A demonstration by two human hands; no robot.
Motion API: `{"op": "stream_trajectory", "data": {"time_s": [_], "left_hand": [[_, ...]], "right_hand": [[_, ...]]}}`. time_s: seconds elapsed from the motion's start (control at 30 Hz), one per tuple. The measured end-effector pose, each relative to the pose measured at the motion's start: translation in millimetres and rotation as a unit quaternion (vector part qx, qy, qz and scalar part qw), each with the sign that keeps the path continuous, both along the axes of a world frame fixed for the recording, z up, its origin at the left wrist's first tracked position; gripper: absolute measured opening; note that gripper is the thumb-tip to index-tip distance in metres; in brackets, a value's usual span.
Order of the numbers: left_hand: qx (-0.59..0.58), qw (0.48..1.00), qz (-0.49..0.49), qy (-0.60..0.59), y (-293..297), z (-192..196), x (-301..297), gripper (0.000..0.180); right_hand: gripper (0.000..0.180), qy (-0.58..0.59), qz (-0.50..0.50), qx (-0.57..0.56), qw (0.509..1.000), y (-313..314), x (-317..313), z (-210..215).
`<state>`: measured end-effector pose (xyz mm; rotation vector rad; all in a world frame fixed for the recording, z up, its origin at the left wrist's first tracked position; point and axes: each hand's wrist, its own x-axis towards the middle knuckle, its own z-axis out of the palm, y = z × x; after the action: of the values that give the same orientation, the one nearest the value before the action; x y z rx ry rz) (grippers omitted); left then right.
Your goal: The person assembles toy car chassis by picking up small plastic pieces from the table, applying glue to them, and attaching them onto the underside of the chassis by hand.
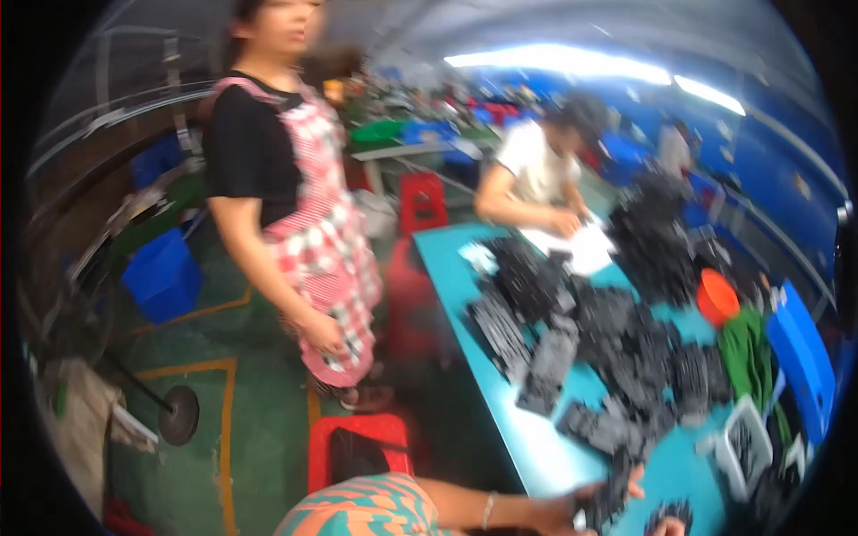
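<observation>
My left arm, in a teal and orange patterned sleeve with a bracelet at the wrist, reaches right across the lower edge. My left hand (561, 513) is closed around a black strip-like piece (615, 491), blurred, with fingertips showing on its far side. Only a small part of my right hand (667, 527) shows at the bottom edge, beside another dark piece (677, 510); its fingers are cut off and smeared. Just beyond my hands, bundles of black and dark grey pieces (608, 431) lie heaped on the teal table (474, 308).
A person in a checked apron (326, 241) stands left of the table. Another person (536, 170) bends over white sheets (585, 248) at its far end. Red stools (362, 433), a blue bin (164, 277), an orange bowl (718, 297), green cloth (746, 353) and a pale basket (746, 447) surround.
</observation>
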<state>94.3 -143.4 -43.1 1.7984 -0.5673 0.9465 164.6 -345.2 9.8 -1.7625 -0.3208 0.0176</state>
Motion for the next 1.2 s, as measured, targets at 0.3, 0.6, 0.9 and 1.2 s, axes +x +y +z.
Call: {"op": "stream_trajectory", "data": {"time_s": [0.3,0.6,0.9,1.2], "left_hand": [[-0.570,0.571,-0.483,0.341,19.4,-12.7,-7.5,0.083],[-0.568,0.595,-0.408,0.397,2.1,-12.1,1.5,0.077],[-0.554,0.615,-0.404,0.390,1.3,-10.8,4.7,0.072],[-0.549,0.628,-0.388,0.392,-0.1,-10.1,4.5,0.073]], "right_hand": [[0.007,0.115,-0.014,-0.011,0.993,-60.1,-14.3,-31.2],[0.004,-0.033,-0.023,-0.204,0.978,-70.6,-25.6,-9.1],[0.005,-0.173,0.053,-0.341,0.923,-72.5,-18.2,-16.8],[0.008,-0.212,0.105,-0.380,0.894,-64.9,-17.9,-18.0]]}}
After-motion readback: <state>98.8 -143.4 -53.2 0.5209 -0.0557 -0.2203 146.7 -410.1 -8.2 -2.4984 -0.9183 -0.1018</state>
